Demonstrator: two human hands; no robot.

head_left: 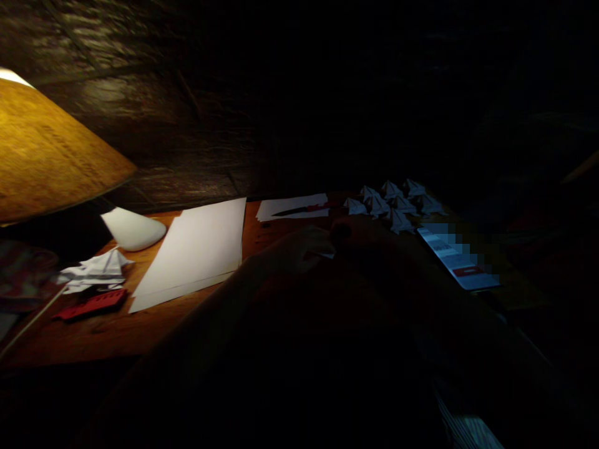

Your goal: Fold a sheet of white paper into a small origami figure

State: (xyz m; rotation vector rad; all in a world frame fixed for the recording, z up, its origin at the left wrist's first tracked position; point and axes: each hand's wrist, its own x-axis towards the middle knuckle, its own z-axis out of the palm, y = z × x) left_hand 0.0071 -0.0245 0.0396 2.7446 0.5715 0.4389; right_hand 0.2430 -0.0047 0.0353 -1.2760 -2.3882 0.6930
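Near the middle of the table, my left hand (302, 248) is closed with bent fingers on a small piece of paper (327, 255), of which only a pale corner shows. Close by on its right, my right hand (362, 232) lies in deep shadow. Its fingers look curled, and what they hold is too dark to see. Beyond my right hand, several folded white paper figures (400, 202) with pointed tips stand in a group. A knife (299, 211) with a red handle rests on a small stack of white paper (271, 206) behind my hands.
Large white sheets (201, 243) lie left on the wooden table (159, 333). Further left are a white rounded object (135, 229), a crumpled or folded paper (96, 272), a red plastic object (93, 304) and a lit lampshade (56, 149). A glowing phone (452, 252) lies right.
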